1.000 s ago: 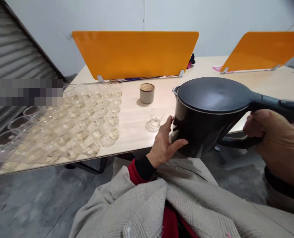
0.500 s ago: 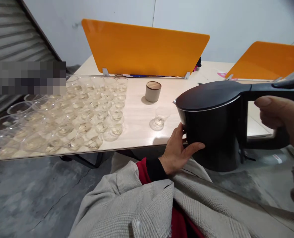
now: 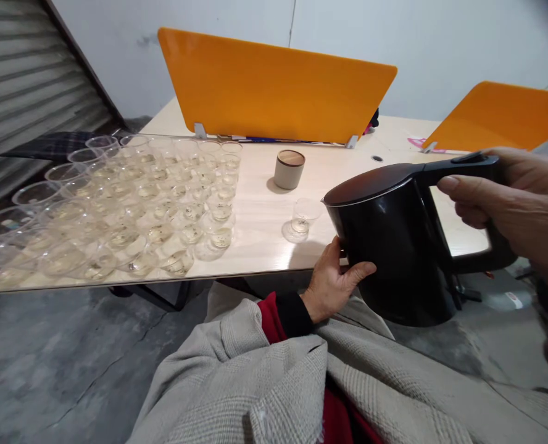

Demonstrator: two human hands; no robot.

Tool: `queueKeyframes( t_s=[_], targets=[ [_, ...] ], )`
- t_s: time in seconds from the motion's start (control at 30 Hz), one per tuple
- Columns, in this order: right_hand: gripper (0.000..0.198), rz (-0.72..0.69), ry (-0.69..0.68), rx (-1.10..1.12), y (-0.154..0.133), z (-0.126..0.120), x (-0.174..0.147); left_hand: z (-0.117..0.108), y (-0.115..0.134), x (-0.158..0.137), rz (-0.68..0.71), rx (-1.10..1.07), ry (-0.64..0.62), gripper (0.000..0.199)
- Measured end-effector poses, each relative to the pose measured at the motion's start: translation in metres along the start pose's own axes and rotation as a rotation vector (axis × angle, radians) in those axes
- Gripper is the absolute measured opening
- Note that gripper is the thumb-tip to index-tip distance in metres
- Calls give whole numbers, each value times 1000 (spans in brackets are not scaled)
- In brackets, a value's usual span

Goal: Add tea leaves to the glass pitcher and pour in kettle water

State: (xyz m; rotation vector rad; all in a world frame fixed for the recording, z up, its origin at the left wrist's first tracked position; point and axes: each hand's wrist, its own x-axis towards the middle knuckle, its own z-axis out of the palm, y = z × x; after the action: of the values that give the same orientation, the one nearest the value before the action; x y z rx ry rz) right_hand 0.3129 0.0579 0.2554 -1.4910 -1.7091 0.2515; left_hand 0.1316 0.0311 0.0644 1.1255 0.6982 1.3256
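My right hand (image 3: 500, 203) is wrapped around the handle of a black electric kettle (image 3: 394, 246), held over the table's front edge with its lid down. The kettle tilts, its spout facing left. At the kettle's lower left side, my left hand (image 3: 332, 287) steadies it, thumb across the body and fingers partly hidden behind it. Left of the spout, a clear plastic cup (image 3: 305, 216) stands upright on the table with a little dark, leaf-like matter at its bottom. Behind that cup sits a grey canister with a wooden lid (image 3: 289, 169).
Rows of clear plastic cups (image 3: 158, 213) with bits in their bottoms crowd the left side of the pale wooden table (image 3: 255, 240). An orange divider (image 3: 278, 86) stands at the back, and another orange divider (image 3: 505, 117) on the right. A bottle lies on the floor at right.
The kettle has tipped further toward the left, and my right hand has moved left with its handle. My left hand has hardly moved. The cups and canister stay in place.
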Motion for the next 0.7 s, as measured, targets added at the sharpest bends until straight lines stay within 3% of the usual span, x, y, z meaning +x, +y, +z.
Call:
queueKeyframes(
  t_s=[0.1, 0.2, 0.43, 0.7],
  targets=[
    [47, -33, -110, -84, -4, 1, 4, 0, -3, 0, 13, 28, 13, 69],
    [49, -20, -150, -31, -10, 2, 7, -1, -3, 0, 36, 54, 23, 69],
    [32, 90, -153, -12, -33, 12, 10, -3, -3, 1, 41, 34, 21, 70],
    [42, 179, -158, -94, -57, 22, 14, -5, -1, 2, 55, 53, 36, 70]
  ],
)
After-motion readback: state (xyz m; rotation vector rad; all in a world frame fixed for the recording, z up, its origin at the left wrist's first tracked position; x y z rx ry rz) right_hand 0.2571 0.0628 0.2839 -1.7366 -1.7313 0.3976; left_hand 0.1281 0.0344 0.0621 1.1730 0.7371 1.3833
